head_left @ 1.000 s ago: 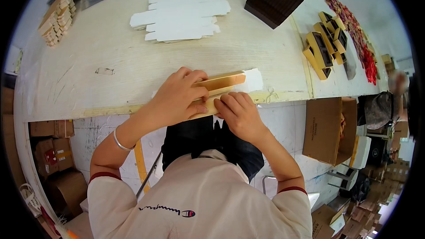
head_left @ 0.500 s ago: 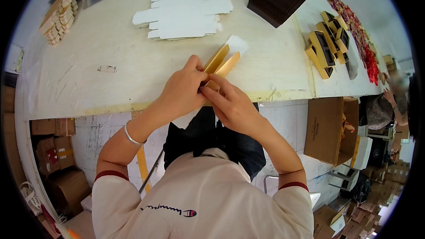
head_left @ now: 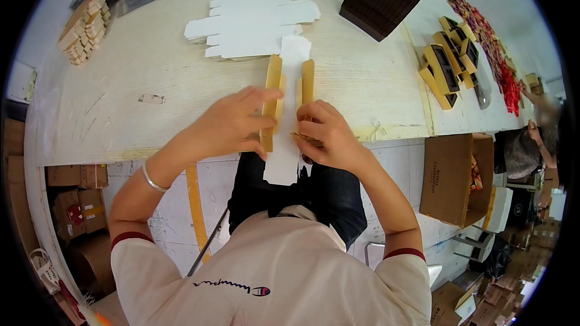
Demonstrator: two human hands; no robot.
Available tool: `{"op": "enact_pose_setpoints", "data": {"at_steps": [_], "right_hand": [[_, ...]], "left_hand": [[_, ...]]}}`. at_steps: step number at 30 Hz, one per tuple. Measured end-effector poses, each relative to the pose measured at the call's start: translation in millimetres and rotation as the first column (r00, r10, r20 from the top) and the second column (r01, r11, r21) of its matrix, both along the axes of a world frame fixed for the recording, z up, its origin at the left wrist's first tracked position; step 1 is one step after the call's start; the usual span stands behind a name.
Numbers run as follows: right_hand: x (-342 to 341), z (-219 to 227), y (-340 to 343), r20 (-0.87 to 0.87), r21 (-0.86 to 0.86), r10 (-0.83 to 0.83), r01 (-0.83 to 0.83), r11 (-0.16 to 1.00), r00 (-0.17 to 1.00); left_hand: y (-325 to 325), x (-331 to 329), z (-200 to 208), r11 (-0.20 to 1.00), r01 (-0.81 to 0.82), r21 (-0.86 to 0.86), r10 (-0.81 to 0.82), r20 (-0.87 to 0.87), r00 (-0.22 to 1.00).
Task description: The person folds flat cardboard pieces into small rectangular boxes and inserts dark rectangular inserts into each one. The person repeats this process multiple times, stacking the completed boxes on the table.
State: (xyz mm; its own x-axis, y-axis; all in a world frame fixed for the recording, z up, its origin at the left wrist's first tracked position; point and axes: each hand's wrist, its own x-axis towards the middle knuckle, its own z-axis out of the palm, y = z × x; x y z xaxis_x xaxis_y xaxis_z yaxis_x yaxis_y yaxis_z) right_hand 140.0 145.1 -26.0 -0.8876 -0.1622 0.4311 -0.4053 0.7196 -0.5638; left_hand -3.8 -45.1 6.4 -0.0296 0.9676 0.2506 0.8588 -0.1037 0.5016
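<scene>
A partly folded cardboard box (head_left: 289, 93), white inside with gold side panels, lies over the table's front edge. Its near end sticks out above my lap. My left hand (head_left: 238, 119) is at the left gold panel (head_left: 270, 105), fingers spread and touching it. On the other side, my right hand (head_left: 326, 133) has its fingers curled and pinched on the right gold panel (head_left: 307, 81). The white base strip shows between the two raised sides. Beyond it lies a stack of flat white box blanks (head_left: 251, 21).
A dark brown block-like stack (head_left: 382, 0) stands at the back. Gold boxes with dark windows (head_left: 444, 66) are piled at right, beside red shredded filler (head_left: 507, 87). Pale small pieces (head_left: 87, 27) sit far left. An open carton (head_left: 447, 178) stands below the table; another person (head_left: 538, 133) is at far right.
My hands have moved apart. The box has swung from a slant to nearly straight, its gold sides have spread open, and its white base is now exposed between them.
</scene>
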Motion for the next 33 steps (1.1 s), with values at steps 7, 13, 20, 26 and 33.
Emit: {"op": "enact_pose_setpoints", "data": {"at_steps": [7, 13, 20, 26, 33], "right_hand": [[-5.7, 11.4, -13.0, 0.174, -0.066, -0.012, 0.024, 0.998, 0.985], [-7.6, 21.9, -14.4, 0.348, -0.104, -0.005, 0.044, 0.994, 0.938], [29.6, 27.3, -14.8, 0.258, 0.073, -0.044, 0.026, 0.997, 0.965], [33.4, -17.0, -18.3, -0.03, 0.035, -0.078, 0.079, 0.996, 0.996], [17.9, -16.9, -35.6, 0.193, -0.666, -0.22, 0.292, 0.686, 0.956]], "left_hand": [[13.2, 25.4, -34.2, 0.975, -0.202, 0.096, 0.193, 0.095, 0.977], [16.3, 33.3, -30.1, 0.961, -0.249, 0.122, 0.235, 0.116, 0.965], [14.8, 34.2, -30.2, 0.955, -0.297, 0.009, 0.282, 0.292, 0.914], [18.0, 26.5, -15.7, 0.967, -0.165, -0.197, 0.244, 0.511, 0.824], [14.4, 29.8, -19.2, 0.964, -0.16, -0.21, 0.264, 0.73, 0.63]]}}
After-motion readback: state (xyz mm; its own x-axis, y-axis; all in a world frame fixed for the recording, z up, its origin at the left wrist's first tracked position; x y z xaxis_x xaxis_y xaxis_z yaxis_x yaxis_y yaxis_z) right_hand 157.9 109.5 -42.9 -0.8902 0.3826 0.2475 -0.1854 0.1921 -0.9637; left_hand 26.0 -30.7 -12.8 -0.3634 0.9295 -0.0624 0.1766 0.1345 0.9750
